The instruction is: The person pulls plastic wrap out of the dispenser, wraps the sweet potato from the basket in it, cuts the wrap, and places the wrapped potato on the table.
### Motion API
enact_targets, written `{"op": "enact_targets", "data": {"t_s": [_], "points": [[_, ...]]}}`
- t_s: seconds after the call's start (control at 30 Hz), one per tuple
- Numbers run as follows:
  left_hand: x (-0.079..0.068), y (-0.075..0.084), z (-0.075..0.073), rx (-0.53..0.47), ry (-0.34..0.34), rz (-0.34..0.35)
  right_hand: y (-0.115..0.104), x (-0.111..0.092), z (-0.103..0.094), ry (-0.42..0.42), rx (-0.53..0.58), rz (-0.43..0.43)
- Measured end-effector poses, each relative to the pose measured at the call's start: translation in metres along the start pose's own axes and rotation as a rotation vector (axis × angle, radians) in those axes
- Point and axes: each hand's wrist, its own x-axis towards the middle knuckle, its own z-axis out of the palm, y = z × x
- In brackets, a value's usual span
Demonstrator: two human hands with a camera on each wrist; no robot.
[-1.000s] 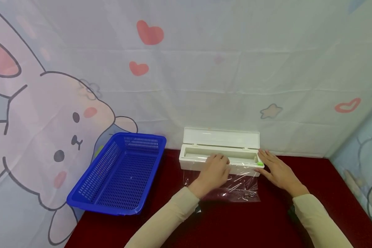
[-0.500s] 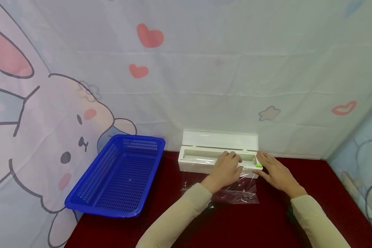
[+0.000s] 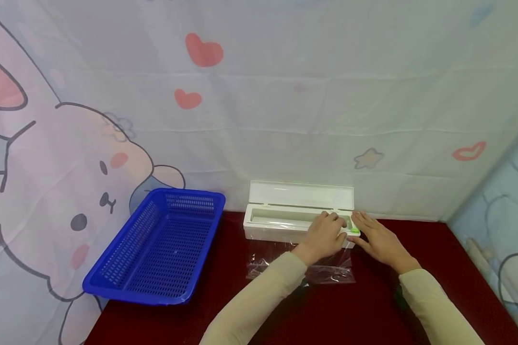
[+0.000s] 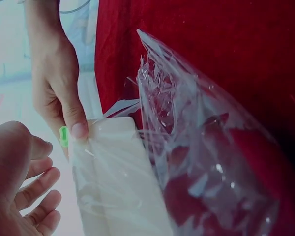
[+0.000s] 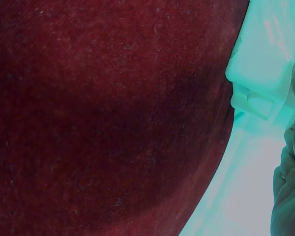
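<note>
A white cling film dispenser (image 3: 276, 234) lies on the red table with its lid (image 3: 302, 194) raised at the back. Clear cling film (image 4: 211, 167) hangs over its front edge and spreads, crumpled, on the cloth. Over the dispenser's right half is my left hand (image 3: 324, 236), its fingers loosely curled. In the left wrist view those fingers hold nothing. My right hand (image 3: 379, 240) grips the dispenser's right end, thumb on the front and fingers further back. The small green cutter slider (image 3: 355, 230) sits at that end, close by the right thumb.
A blue perforated plastic basket (image 3: 164, 254) stands on the left of the red table (image 3: 349, 311). Behind rises a pale printed curtain (image 3: 285, 120) with hearts and a rabbit, right at the table's back edge.
My left hand has slid rightward along the dispenser's front edge, from its middle toward the right end. The right hand stays at that end. The head view has shifted slightly.
</note>
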Motion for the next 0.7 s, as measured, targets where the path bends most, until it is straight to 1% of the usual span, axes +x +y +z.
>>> {"op": "enact_targets", "data": {"t_s": [0.17, 0.4, 0.57, 0.7], "points": [[0.007, 0.004, 0.007, 0.018, -0.015, 0.005, 0.001, 0.002, 0.0, -0.03, 0.003, 0.002], [0.017, 0.012, 0.015, 0.048, -0.048, 0.003, 0.001, 0.002, 0.0, -0.021, 0.005, 0.001], [0.019, 0.016, 0.021, 0.079, -0.034, 0.025, 0.002, -0.001, 0.0, -0.022, -0.004, 0.01], [0.021, 0.017, 0.022, 0.125, -0.006, 0.037, 0.004, -0.001, 0.002, -0.012, -0.002, 0.003]]}}
